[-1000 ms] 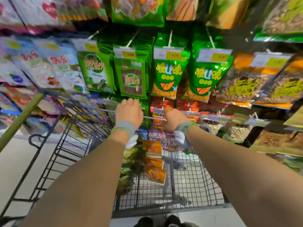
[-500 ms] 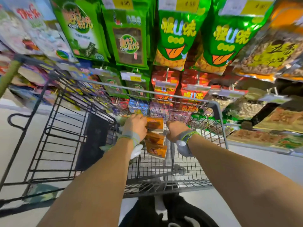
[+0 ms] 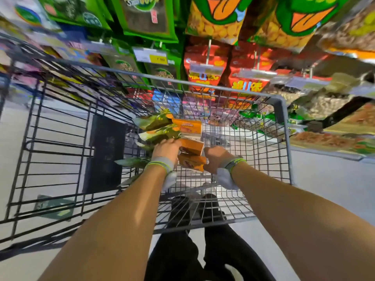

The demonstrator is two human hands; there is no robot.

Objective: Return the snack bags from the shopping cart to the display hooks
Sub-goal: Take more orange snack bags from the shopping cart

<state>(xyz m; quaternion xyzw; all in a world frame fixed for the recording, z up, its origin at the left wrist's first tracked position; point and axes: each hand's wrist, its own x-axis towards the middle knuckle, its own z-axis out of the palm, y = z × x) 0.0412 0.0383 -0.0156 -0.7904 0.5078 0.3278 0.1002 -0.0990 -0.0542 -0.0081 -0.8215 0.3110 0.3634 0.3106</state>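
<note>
Both my hands are down inside the wire shopping cart [image 3: 281, 126]. Several orange snack bags [image 3: 191, 148] lie stacked in the basket, with green snack bags [image 3: 157, 124] to their left. My left hand [image 3: 167, 148] rests on the left side of the orange stack, fingers curled over a bag. My right hand [image 3: 216, 158] closes on the right edge of the lowest orange bag [image 3: 190, 162]. Display hooks with hanging bags [image 3: 205, 63] rise beyond the cart's far rim.
Green and yellow bags [image 3: 215, 19] hang overhead, red ones [image 3: 247, 84] behind price tags [image 3: 151, 56]. Lower shelves of nut packets [image 3: 332, 136] run at the right. Grey floor lies left of the cart; my dark trousers and shoes [image 3: 182, 216] show below it.
My hands dropped from the cart's far rim into the basket and onto the orange bags. My head tilted down, so the hooks slid up and out of view.
</note>
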